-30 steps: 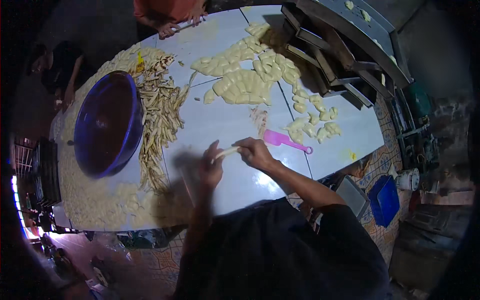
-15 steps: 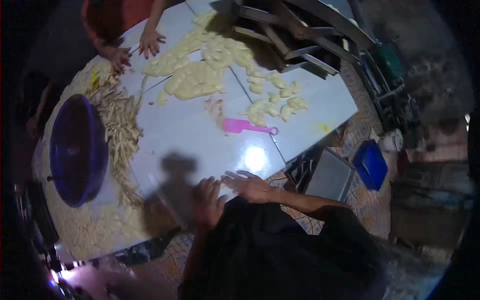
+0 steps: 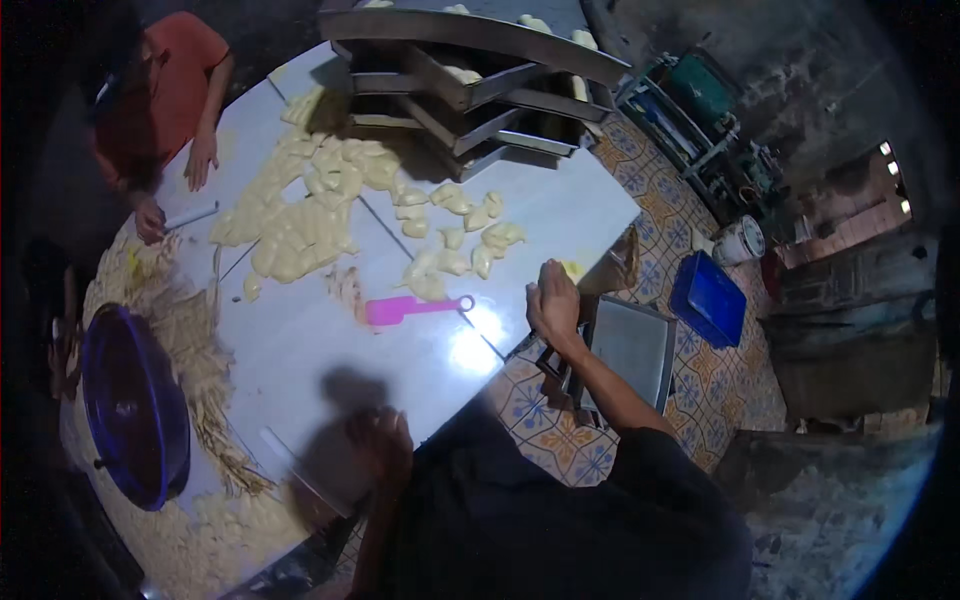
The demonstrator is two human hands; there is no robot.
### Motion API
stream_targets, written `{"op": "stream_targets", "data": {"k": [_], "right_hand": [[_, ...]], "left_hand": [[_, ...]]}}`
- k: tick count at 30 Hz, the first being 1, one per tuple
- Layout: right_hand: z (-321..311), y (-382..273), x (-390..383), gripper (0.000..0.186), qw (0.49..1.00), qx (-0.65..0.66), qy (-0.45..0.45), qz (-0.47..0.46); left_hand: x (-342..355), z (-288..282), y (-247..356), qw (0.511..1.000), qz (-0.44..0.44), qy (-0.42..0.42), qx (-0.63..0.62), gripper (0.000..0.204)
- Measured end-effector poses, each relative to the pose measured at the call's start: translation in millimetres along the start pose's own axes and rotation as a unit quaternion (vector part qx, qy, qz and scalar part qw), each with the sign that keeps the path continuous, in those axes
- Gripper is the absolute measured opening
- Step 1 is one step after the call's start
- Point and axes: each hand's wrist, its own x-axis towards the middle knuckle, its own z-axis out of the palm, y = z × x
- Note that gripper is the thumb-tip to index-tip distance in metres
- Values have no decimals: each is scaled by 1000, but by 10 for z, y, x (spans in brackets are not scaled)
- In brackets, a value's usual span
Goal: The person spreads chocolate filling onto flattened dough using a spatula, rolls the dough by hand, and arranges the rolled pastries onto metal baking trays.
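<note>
From where I stand beside the white-topped table [image 3: 300,370], I see a person in dark clothing bent over its near edge, both hands low and apart. The left hand [image 3: 381,440] hovers at or rests on the edge, in shadow, its fingers seemingly half curled; I cannot tell whether they grip anything. The right hand [image 3: 553,302] reaches out to the table's right edge with its fingers close together (its palm is hidden, so I cannot tell what, if anything, is inside). The dough pieces [image 3: 300,240] lie beyond both hands, crowded in a broad patch, with smaller dough lumps [image 3: 452,238] scattered nearer. I would judge this a gap in shaping dough by hand; handling another piece would call for a light, even touch. The dough is pale, smooth and pillowy, and probably soft. A flat pink plastic scraper [image 3: 390,310] with a ringed handle lies in front of it, and a slim pale rod [image 3: 300,470] left of the left hand. Farther left are a heap of thin brownish strips [image 3: 215,420] and a deep, round, glossy purple basin [image 3: 180,440]. Dull metal trays [image 3: 470,35] are stacked crosswise at the far side.
</note>
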Motion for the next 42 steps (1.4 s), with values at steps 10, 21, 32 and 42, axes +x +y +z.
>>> {"op": "stream_targets", "data": {"k": [10, 21, 32, 42], "right_hand": [[497, -2863, -244, 62, 810, 175, -327, -455], [821, -3515, -9, 74, 879, 97, -286, -368], [664, -3382, -219, 68, 838, 146, -333, -407], [205, -2061, 1011, 28, 968, 222, -104, -58]], "left_hand": [[-421, -482, -322, 948, -230, 213, -60, 36], [-510, -305, -386, 956, -217, 189, -50, 36], [-509, -232, -471, 951, -218, 207, -76, 37], [-858, 259, -836, 904, -232, 276, -228, 19]]}}
